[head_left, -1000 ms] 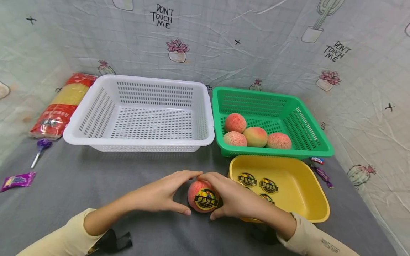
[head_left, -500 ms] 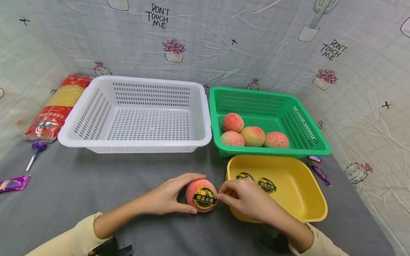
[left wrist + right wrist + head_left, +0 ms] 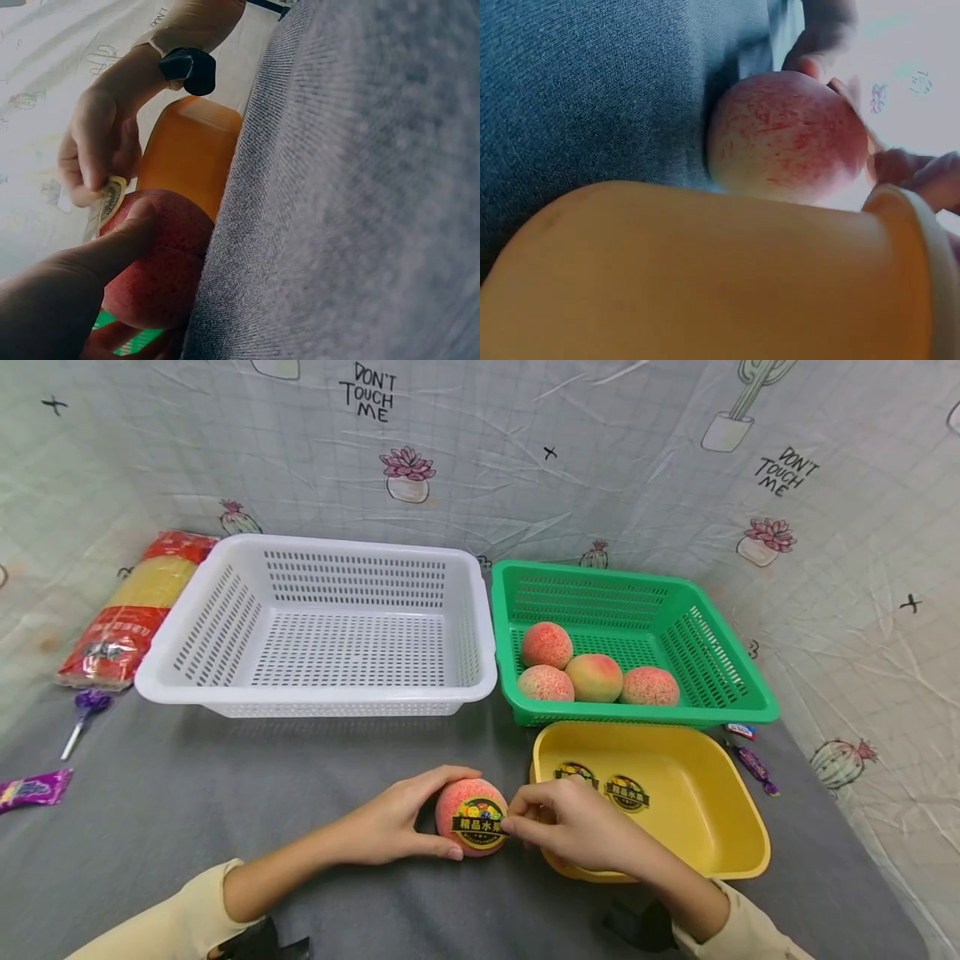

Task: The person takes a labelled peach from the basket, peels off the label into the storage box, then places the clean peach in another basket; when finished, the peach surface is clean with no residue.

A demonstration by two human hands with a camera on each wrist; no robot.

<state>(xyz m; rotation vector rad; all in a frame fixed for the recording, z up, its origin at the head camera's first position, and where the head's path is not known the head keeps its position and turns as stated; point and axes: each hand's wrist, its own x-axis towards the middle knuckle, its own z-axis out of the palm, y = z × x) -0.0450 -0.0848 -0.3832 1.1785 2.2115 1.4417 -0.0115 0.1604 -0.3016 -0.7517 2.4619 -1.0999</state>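
Note:
A pinkish-red peach rests on the dark cloth, with a round black-and-gold fruit sticker on its upper face. My left hand grips the peach from its left side, thumb at the front. At the sticker's right edge, my right hand pinches it between thumb and fingertip. The left wrist view shows that sticker edge standing away from the peach skin. Beneath my right forearm is a yellow tub, where more stickers lie, partly hidden by the hand.
Behind stands a white perforated basket, beside a green basket containing several peaches. At left are a red-and-yellow bag, a lollipop and a purple candy. Another wrapped candy lies right of the tub.
My right hand has left the peach's right side, shifted rightward and now pinches the sticker's right edge. My left hand has closed in on the peach and holds it.

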